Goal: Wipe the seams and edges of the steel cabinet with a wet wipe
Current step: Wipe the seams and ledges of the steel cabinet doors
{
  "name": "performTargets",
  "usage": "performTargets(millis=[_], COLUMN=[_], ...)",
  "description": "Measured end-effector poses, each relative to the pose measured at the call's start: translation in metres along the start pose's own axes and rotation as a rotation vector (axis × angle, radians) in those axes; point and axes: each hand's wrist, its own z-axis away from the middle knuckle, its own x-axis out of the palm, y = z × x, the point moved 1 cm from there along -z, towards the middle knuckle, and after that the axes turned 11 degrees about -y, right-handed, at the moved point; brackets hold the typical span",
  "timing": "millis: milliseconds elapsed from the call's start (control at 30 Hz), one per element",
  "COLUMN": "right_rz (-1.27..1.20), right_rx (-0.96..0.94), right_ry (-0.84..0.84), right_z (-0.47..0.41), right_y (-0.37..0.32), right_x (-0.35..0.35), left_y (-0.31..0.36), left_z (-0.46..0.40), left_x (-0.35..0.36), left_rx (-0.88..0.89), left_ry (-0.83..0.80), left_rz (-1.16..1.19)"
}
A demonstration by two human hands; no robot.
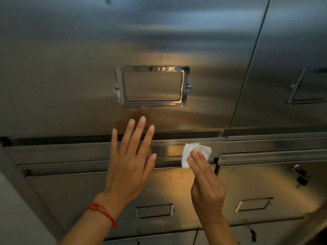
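The steel cabinet (70,71) fills the view, with a large upper door above a horizontal seam (79,149) and drawers below. My right hand (206,181) presses a folded white wet wipe (189,152) against the seam's ledge with two straight fingers, close to the vertical gap between two drawers. My left hand (130,161) is spread flat with straight fingers over the seam, left of the wipe; it holds nothing. A red string bracelet (101,212) circles the left wrist.
A chrome label frame (152,69) is fixed on the upper door; a second one (299,85) shows on the right door. Lower drawers carry recessed label holders (154,210) and a lock with keys (300,175). A pale wall (14,218) lies at left.
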Motion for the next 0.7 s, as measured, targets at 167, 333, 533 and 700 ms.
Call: performTargets(millis=[167, 333, 533, 700], right_rz=[0.012, 0.003, -0.021, -0.021], right_rx=[-0.009, 0.002, 0.012, 0.018], right_ry=[0.028, 0.060, 0.072, 0.041], right_z=[-0.006, -0.009, -0.019, -0.020], right_y=[0.022, 0.043, 0.056, 0.059], right_x=[-0.012, -0.018, -0.016, -0.006], left_y=[0.016, 0.029, 0.032, 0.026], left_z=[-0.015, -0.027, -0.039, -0.048], left_x=[0.000, 0.004, 0.004, 0.002], left_rx=[-0.014, -0.027, -0.037, -0.027], left_ry=[0.028, 0.048, 0.064, 0.091], left_rz=[-0.002, -0.041, -0.090, -0.123])
